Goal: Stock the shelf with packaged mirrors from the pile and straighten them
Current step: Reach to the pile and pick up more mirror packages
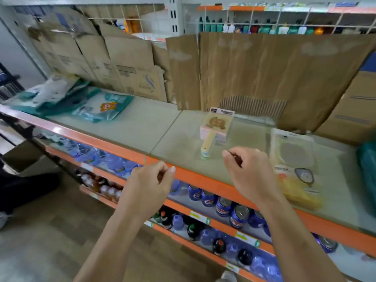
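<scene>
A small stack of packaged hand mirrors [216, 130] lies on the top shelf [142, 127], handles pointing toward me, the top one with a cartoon print. To its right lies a larger clear-packed mirror [295, 159] with a yellow card. My left hand [151, 183] hovers at the shelf's orange front edge [195, 178], fingers loosely curled, holding nothing. Just in front of the mirror stack, my right hand [249, 171] hangs over the shelf, fingers curled and empty, not touching the stack.
A pile of teal and white packets [81, 98] lies at the shelf's left end. Flattened cardboard [254, 78] stands along the back. A carton [354, 106] sits at the far right. Lower shelves hold bottles and cans [223, 208]. A dark-clothed person [26, 186] is at left.
</scene>
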